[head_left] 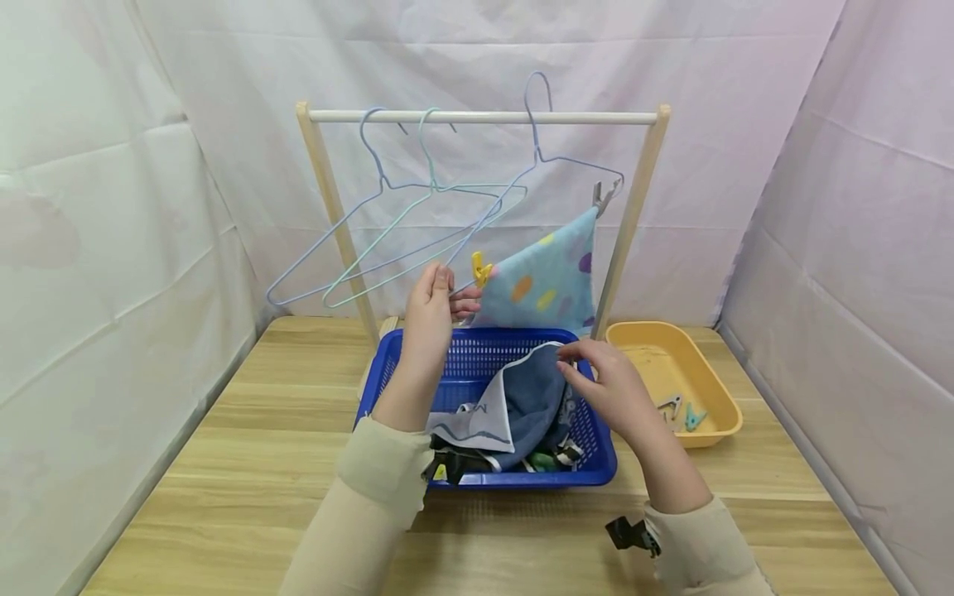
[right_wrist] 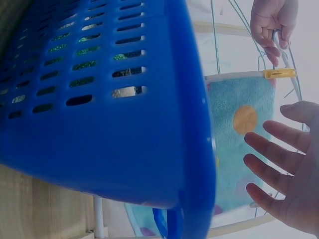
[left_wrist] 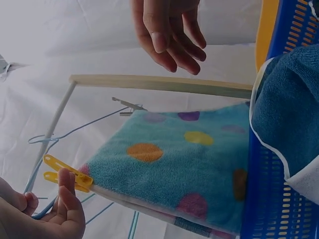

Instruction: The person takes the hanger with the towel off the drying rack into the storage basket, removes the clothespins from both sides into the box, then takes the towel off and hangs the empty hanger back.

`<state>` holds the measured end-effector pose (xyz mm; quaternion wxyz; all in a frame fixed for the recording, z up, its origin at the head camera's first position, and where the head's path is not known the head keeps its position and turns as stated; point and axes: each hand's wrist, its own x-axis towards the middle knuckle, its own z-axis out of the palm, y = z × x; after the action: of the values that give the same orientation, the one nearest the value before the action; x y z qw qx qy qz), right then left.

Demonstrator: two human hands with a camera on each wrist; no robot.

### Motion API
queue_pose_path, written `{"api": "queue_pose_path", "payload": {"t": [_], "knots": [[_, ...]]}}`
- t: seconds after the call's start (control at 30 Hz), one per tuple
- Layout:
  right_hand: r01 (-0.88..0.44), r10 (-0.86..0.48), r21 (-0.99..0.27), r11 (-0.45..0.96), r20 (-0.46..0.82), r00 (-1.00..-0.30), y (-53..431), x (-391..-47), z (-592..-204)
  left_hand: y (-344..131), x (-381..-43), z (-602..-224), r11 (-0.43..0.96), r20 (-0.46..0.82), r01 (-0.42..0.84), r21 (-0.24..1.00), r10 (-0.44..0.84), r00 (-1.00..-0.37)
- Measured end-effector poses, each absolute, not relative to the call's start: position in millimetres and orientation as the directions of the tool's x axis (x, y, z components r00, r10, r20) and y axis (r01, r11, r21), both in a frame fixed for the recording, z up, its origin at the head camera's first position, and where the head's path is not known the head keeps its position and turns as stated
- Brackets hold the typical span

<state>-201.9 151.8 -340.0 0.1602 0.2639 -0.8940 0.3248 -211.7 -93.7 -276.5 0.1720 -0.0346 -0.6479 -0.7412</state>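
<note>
My left hand (head_left: pixel 431 310) grips the lower left corner of a blue hanger (head_left: pixel 535 136), which hooks over the rack's rail and tilts. From this hanger hangs a light blue towel (head_left: pixel 555 277) with coloured spots. A yellow clothespin (head_left: pixel 481 271) bites its left corner, right beside my left fingertips; a grey clothespin (head_left: pixel 600 199) holds the right corner. My right hand (head_left: pixel 607 382) is over the right side of the blue basket (head_left: pixel 596 476), close to a dark blue towel (head_left: pixel 532 401) with white edging. In the right wrist view its fingers (right_wrist: pixel 274 149) are spread, with nothing held.
A wooden rack with a white rail (head_left: pixel 477 117) stands behind the basket. Another blue hanger (head_left: pixel 320 240) and a mint green hanger (head_left: pixel 380 248) hang bare at its left. Right of the basket sits a yellow tray (head_left: pixel 719 414) with several clothespins. White cloth walls enclose the table (head_left: pixel 238 430).
</note>
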Motion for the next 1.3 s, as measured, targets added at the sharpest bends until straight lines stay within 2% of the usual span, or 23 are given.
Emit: {"api": "queue_pose_path", "payload": {"t": [0.53,0.93,1.3], "knots": [[-0.586,-0.355,-0.498,0.639,0.485,-0.799,151,-198,-338,-118,-191,-273,-0.161,0.286,0.346,0.924,-0.306,-0.908],[-0.577,-0.333,-0.519,0.631,0.491,-0.805,151,-195,-338,-130,-173,-281,-0.177,0.344,0.43,0.886,-0.373,-0.862],[-0.614,-0.318,-0.513,0.599,0.551,-0.771,152,-191,-339,-139,-154,-297,-0.17,0.365,0.487,0.856,-0.468,-0.805]]}}
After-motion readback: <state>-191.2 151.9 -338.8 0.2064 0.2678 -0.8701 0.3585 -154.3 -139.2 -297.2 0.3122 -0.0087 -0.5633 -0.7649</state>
